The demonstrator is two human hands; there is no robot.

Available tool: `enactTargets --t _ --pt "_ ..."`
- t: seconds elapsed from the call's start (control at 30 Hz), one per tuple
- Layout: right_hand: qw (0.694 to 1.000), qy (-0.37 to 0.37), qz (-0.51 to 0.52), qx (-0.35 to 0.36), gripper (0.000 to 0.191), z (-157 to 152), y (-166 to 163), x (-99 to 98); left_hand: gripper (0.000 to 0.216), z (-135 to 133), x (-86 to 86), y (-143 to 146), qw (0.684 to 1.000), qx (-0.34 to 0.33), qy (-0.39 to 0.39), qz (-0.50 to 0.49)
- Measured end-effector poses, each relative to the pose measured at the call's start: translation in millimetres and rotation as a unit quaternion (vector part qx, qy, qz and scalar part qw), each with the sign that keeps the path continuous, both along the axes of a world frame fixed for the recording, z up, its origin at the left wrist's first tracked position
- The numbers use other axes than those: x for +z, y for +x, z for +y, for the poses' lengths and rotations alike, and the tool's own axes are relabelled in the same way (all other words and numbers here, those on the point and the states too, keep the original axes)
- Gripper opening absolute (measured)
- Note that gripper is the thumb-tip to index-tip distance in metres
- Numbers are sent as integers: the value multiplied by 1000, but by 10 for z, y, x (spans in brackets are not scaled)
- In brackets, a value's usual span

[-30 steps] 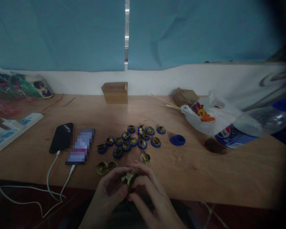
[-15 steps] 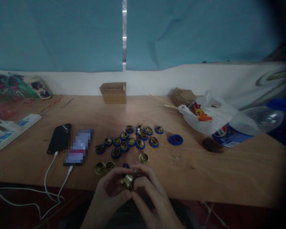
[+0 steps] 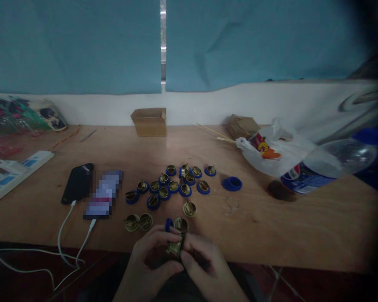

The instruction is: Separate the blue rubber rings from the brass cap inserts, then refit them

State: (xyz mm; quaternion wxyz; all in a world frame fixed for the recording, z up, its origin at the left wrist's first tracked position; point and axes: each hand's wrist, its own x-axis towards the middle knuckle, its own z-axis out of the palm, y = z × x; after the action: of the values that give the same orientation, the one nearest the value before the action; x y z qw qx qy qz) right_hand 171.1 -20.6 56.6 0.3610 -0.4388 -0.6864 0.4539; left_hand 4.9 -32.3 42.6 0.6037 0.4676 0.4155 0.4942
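My left hand point(image 3: 156, 256) and my right hand point(image 3: 203, 262) meet at the front edge of the table, fingers closed around a small brass fitting point(image 3: 174, 248). The fingers partly cover it. Just beyond the fingertips are another round brass piece point(image 3: 181, 225) and a blue ring point(image 3: 169, 225) seen edge-on. To the left lie a pair of brass pieces point(image 3: 138, 222) without blue rings, and a single one point(image 3: 189, 208) sits ahead. Farther off is a cluster of brass pieces with blue rings point(image 3: 164, 193) around them. A stack of blue rings point(image 3: 232, 183) stands at right.
A black power bank point(image 3: 77, 183) and a phone point(image 3: 103, 195) lie left with white cables, beside a power strip point(image 3: 22, 174). Cardboard boxes point(image 3: 150, 124) point(image 3: 242, 126) stand at the back. At right are a plastic bag point(image 3: 283, 155), a Pepsi bottle point(image 3: 315, 176) and thin wire rings point(image 3: 231, 204).
The held brass fitting has turned and shifted slightly right, along with my hands. My right fingers have drawn back, uncovering the brass piece and more of the blue ring beyond them.
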Motion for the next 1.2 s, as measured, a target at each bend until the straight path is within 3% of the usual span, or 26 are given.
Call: enactTargets --t 0.33,0.6,0.8,1.0,1.2 --pt "1000 3 29 -5 33 20 -43 -63 25 -135 -79 90 998 57 -4 -22" --pt "999 5 48 -19 31 22 -67 -84 25 -116 -48 89 975 91 101 178" --pt "997 7 78 -27 30 0 -122 -99 32 -122 -40 84 957 129 161 206" --pt "994 15 98 -36 32 -19 -144 -115 37 -115 -75 145 917 167 268 245" --pt "993 1 113 -35 40 -4 -167 -107 36 -95 -84 165 899 175 296 270"
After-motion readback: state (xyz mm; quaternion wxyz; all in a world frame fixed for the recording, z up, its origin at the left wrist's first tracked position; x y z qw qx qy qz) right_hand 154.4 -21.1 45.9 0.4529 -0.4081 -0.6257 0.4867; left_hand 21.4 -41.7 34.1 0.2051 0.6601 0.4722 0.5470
